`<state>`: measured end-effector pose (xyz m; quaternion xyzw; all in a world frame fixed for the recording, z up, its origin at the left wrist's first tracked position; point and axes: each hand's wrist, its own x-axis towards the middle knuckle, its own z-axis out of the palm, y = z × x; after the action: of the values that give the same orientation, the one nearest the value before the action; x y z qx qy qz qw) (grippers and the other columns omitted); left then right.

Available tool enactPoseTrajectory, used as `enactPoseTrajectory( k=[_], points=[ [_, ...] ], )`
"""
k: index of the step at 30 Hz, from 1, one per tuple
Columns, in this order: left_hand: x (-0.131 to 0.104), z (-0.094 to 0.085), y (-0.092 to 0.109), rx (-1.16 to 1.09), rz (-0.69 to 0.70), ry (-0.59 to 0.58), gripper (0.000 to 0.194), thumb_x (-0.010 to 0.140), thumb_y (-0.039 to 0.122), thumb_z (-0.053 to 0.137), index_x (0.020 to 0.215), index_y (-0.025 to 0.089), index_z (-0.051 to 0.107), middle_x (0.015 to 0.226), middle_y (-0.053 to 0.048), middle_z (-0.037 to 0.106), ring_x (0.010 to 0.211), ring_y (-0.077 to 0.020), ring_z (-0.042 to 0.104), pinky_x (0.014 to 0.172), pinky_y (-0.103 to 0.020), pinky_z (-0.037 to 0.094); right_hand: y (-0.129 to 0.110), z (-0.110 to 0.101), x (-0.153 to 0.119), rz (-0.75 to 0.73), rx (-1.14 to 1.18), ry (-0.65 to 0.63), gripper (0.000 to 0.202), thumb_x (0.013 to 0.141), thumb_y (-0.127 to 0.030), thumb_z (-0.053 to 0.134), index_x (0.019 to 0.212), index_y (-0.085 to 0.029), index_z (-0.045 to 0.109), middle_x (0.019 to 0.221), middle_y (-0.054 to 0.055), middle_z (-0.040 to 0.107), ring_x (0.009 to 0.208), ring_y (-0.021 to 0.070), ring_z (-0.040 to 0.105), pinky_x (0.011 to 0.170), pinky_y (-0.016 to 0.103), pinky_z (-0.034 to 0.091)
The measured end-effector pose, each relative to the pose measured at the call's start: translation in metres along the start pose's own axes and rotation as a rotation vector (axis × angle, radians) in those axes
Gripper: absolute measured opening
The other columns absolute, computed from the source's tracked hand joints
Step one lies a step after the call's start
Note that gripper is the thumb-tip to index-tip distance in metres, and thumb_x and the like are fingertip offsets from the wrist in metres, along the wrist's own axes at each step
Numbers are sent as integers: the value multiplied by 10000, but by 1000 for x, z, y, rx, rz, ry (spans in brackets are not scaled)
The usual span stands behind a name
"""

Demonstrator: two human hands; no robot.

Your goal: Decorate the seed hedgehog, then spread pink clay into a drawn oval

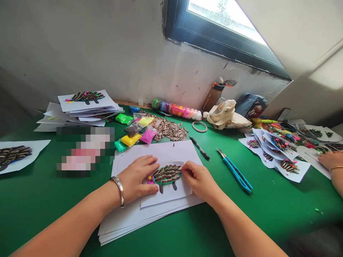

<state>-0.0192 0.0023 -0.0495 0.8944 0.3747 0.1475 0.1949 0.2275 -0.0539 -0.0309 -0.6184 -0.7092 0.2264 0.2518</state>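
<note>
A small white card (171, 197) lies on a stack of white paper (128, 223). On the card is a hedgehog-like picture made of striped sunflower seeds (167, 174) edged in green, with a pink and yellow clay head (150, 179) at its left and two dark painted legs. My left hand (139, 178) rests on the card's left side, fingers spread around the head. At the picture's right end, my right hand (197, 180) is closed in a pinch, fingertips against the last seeds. Whatever is between those fingertips is hidden.
Loose sunflower seeds (171, 129) and clay packets (130, 140) lie behind the paper. A black pen (199, 148) and blue utility knife (235, 171) are to the right. Finished cards (85, 103) are stacked left, others (276, 153) right, near another person's hand (331, 160).
</note>
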Motion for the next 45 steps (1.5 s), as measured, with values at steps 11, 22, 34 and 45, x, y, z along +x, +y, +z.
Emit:
enactPoseTrajectory(
  k=[11, 22, 34, 45],
  points=[
    [1, 0, -1, -4, -17, -18, 616, 709, 456, 688, 1265, 234, 543, 1408, -73, 446, 1323, -301, 330, 1083, -434, 317, -1, -4, 2, -24, 26, -47, 135, 835, -197, 449, 792, -223, 575, 654, -36, 558, 605, 122, 478, 561, 215, 338],
    [0, 0, -2, -28, -9, -3, 605, 703, 443, 693, 1259, 257, 545, 1399, -69, 455, 1314, -306, 346, 1076, -442, 323, 6, -6, 3, -35, -51, -32, 153, 831, -193, 482, 729, -204, 595, 665, -19, 587, 630, 125, 501, 571, 219, 341],
    [0, 0, -2, -21, -8, -10, 607, 705, 442, 690, 1262, 251, 544, 1403, -70, 451, 1312, -308, 348, 1072, -442, 334, 6, -9, 4, -4, 4, -7, 156, 841, -192, 470, 766, -214, 604, 683, -28, 599, 645, 120, 520, 591, 215, 362],
    [0, 2, -4, -20, -4, -4, 617, 699, 463, 691, 1257, 243, 549, 1406, -76, 447, 1317, -313, 339, 1078, -450, 325, 9, -1, 7, -24, -8, 18, 176, 838, -184, 462, 816, -210, 634, 758, 4, 639, 701, 147, 549, 630, 237, 398]
  ],
)
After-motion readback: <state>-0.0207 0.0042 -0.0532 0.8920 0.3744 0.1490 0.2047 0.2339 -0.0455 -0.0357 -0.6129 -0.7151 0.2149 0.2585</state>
